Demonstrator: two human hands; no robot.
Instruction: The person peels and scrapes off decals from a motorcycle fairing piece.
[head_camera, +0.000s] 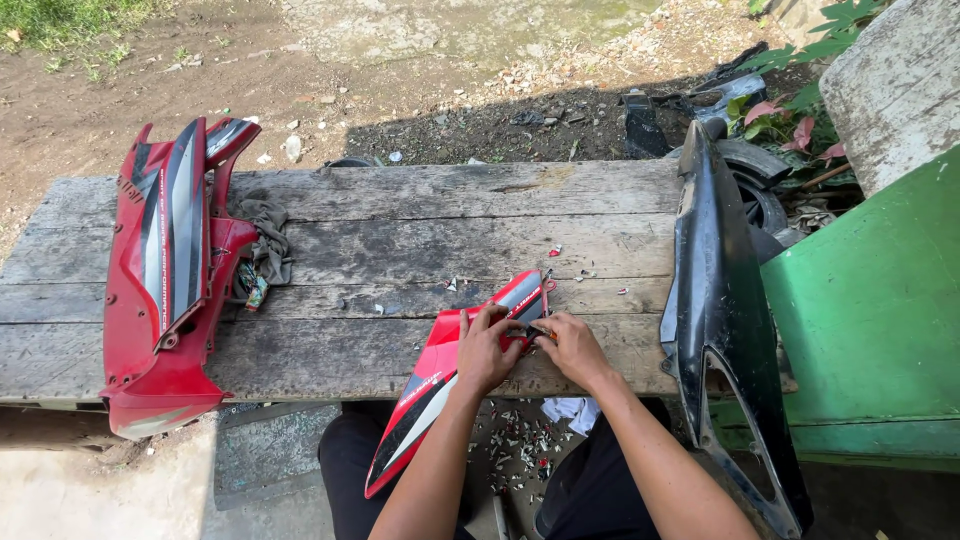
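Small red panel: a narrow red motorcycle body panel with black and white striping lies slantwise over the near edge of the surface, its upper tip on the planks, its lower end hanging down past the person's knees.
Left hand: the left hand lies flat-ish on the upper part of the panel, fingers curled over its edge and pressing it down; it grips nothing else that I can see.
Right hand: the right hand sits just beside the left, closed around a small tool whose tip meets the panel near its striped end; what kind of tool it is I cannot tell.
Scraps: small flakes of red and white lie on the ground between the person's legs, and a few more are scattered on the planks just beyond the hands.
Surface: a weathered surface of grey wooden planks, standing outdoors on bare earth.
Large red panel: a bigger red fairing with grey and black stripes rests on the left end, well apart from the hands.
Rag: a dark rag lies bunched against that fairing.
Black panel: a long glossy black panel leans at the right end, near the right forearm.
Green board: a green painted board stands to the right of it.
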